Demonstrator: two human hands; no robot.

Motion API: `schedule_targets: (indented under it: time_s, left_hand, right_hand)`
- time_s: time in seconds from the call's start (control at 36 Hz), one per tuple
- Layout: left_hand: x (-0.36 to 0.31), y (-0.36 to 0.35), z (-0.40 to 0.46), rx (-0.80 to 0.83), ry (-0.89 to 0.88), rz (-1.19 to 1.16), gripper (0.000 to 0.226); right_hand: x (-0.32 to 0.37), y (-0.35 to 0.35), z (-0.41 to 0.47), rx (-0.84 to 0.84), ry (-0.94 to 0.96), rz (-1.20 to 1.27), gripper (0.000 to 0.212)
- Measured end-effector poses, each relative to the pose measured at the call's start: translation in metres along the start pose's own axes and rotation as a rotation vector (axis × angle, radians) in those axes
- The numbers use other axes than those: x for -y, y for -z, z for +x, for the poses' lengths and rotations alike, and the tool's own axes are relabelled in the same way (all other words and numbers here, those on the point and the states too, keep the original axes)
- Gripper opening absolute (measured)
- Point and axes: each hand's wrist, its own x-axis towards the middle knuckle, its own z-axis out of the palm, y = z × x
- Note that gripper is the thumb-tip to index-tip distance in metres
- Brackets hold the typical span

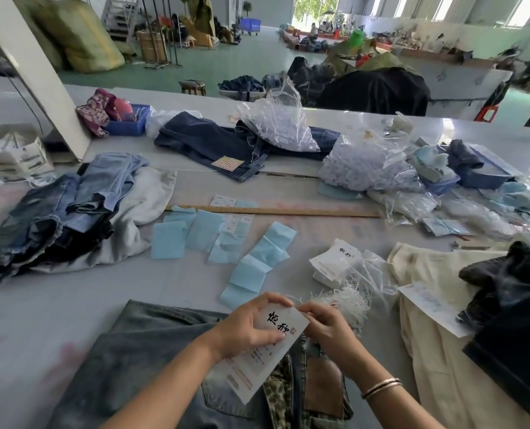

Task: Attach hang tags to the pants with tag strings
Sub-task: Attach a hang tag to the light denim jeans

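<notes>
Grey-blue washed jeans lie flat at the table's near edge, with a brown leather patch and a leopard-print lining showing at the waistband. Above them my left hand grips a long white hang tag printed with black characters. My right hand pinches a thin white tag string at the tag's top corner. Just beyond my right hand lies a loose bundle of white tag strings. A stack of white hang tags sits behind the bundle.
Several light blue paper slips and a wooden ruler lie mid-table. A heap of jeans is at left, cream pants and dark garments at right, dark jeans and clear plastic bags farther back.
</notes>
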Motion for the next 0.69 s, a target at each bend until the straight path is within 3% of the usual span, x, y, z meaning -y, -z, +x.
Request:
schedule_targets:
  time_s: [0.31,0.47,0.58,0.69]
  left_hand:
    - [0.003,-0.005,0.001,-0.04,-0.01,0.012,0.044]
    - [0.005,-0.011,-0.002,-0.106,-0.057,0.048,0.042]
    - [0.013,-0.013,-0.006,-0.14,-0.056,0.028,0.043]
    - [0.016,-0.016,-0.006,-0.173,-0.102,0.085,0.037]
  right_hand:
    - [-0.002,-0.008,-0.005,0.028,-0.026,0.196,0.013]
    - [-0.005,-0.009,-0.004,-0.039,-0.052,0.259,0.02]
    - [-0.013,-0.014,-0.006,-0.047,-0.092,0.434,0.011]
    - [-0.022,-0.019,-0.008,-0.026,-0.108,0.551,0.017]
